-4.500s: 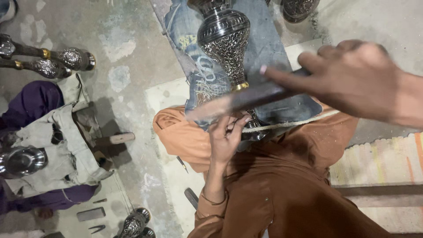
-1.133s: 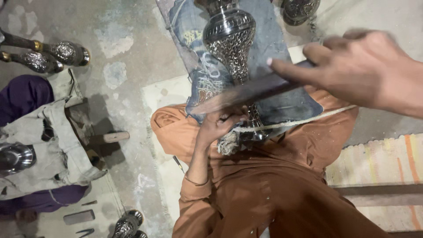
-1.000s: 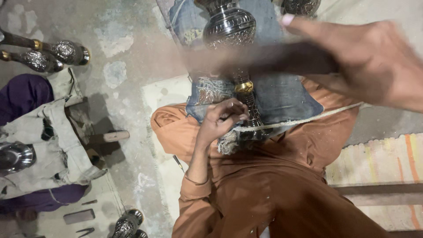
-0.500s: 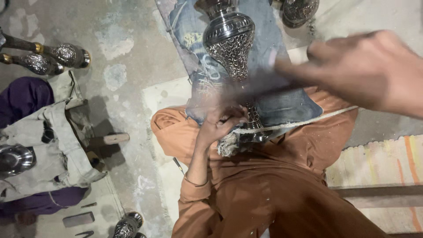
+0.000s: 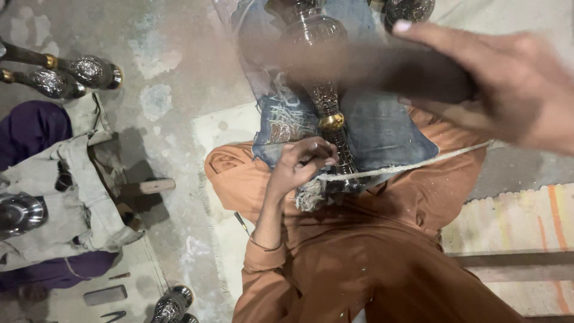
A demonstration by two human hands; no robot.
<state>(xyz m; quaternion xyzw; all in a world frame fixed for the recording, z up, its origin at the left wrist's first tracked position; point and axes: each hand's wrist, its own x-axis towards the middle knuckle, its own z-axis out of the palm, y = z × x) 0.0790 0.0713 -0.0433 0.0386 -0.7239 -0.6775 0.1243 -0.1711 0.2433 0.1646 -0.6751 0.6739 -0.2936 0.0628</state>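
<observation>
1. Head camera looks straight down at a seated person in brown clothes. A tall engraved metal vase (image 5: pixel 326 90) lies across the lap on a piece of blue denim cloth (image 5: pixel 382 128).
2. The long axis of the vase runs from about 12 o'clock, where the wide body is, down to 6 o'clock, where the thin stem ends near the lap. A brass ring (image 5: pixel 330 121) sits around the stem.
3. The left hand (image 5: pixel 299 167) is at the lower end of the stem, at 6 o'clock from the brass ring. Its fingers are curled narrow and pinched together; they seem to hold a small tool against the metal, but I cannot tell exactly what it is.
4. The right hand (image 5: pixel 508 90) is higher, at about 2 o'clock from the left hand. It is closed around a dark flat tool (image 5: pixel 382 69), which is blurred. This tool points toward 9 o'clock and crosses over the body of the vase, so the right hand is nearer to the wide part and the left hand nearer to the thin part.
5. A pale cord (image 5: pixel 406 167) stretches over the stem, from beside the left fingers toward 3 o'clock.
6. The vase surface is shiny, dark silver, with fine raised pattern. The denim is worn and frayed. The floor (image 5: pixel 173 72) is rough concrete with stains.
7. At 9 o'clock, two similar metal pieces (image 5: pixel 72 75) lie on the floor.
</observation>
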